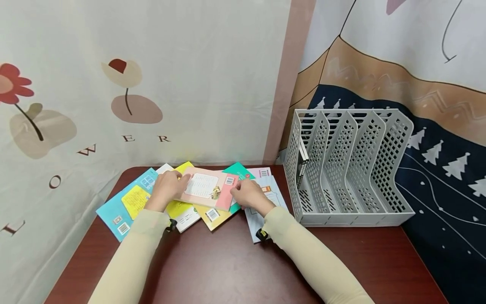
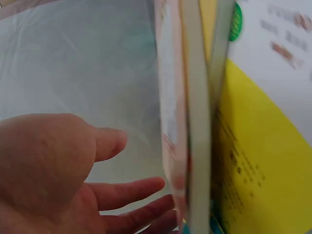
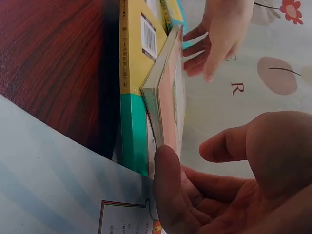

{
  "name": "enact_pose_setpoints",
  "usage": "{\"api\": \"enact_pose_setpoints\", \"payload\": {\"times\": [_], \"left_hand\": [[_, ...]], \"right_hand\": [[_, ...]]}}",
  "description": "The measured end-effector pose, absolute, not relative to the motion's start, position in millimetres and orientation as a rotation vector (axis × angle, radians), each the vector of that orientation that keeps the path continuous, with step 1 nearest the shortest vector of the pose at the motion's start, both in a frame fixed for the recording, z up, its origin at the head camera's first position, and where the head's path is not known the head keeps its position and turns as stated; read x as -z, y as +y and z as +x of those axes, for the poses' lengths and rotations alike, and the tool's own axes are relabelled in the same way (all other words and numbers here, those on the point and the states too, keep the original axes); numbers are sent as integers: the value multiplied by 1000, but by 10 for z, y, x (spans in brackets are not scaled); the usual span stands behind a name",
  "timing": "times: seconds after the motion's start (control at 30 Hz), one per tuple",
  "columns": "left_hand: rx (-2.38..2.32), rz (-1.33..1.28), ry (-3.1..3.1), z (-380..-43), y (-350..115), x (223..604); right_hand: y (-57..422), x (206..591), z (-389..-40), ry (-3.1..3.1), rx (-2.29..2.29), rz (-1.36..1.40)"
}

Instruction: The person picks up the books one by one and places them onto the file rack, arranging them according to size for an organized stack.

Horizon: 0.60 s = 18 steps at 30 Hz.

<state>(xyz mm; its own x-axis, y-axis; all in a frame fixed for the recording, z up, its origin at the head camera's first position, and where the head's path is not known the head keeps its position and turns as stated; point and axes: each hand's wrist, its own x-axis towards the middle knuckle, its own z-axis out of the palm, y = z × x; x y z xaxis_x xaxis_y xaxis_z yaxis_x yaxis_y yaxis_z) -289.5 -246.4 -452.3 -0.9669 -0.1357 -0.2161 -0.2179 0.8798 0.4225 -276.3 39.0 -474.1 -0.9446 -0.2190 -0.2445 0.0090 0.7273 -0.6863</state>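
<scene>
A pink book lies on top of a spread of books, with a pale text panel and a barcode facing up. At its left end is my left hand, and in the left wrist view the straight fingers reach its edge while the thumb stays apart. My right hand is at the opposite end. In the right wrist view its index fingertip touches the book's edge, with the thumb held off. Beneath the pink book are a yellow-and-green book and a white-and-yellow book.
A blue book lies at the left of the spread, a pale blue book at the right. A grey perforated file rack with several slots stands on the right of the brown table. Its leftmost slot holds a thin book.
</scene>
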Motion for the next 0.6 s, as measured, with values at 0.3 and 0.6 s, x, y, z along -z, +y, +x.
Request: {"api": "enact_pose_setpoints", "payload": {"times": [0.3, 0.6], "left_hand": [[-606, -243, 2817, -2973, -2532, 4636], [-665, -310, 2825, -3004, -2485, 4574]], "right_hand": [[403, 4769, -2790, 2636, 1046, -103], [469, 4822, -2765, 2561, 1159, -144]]}}
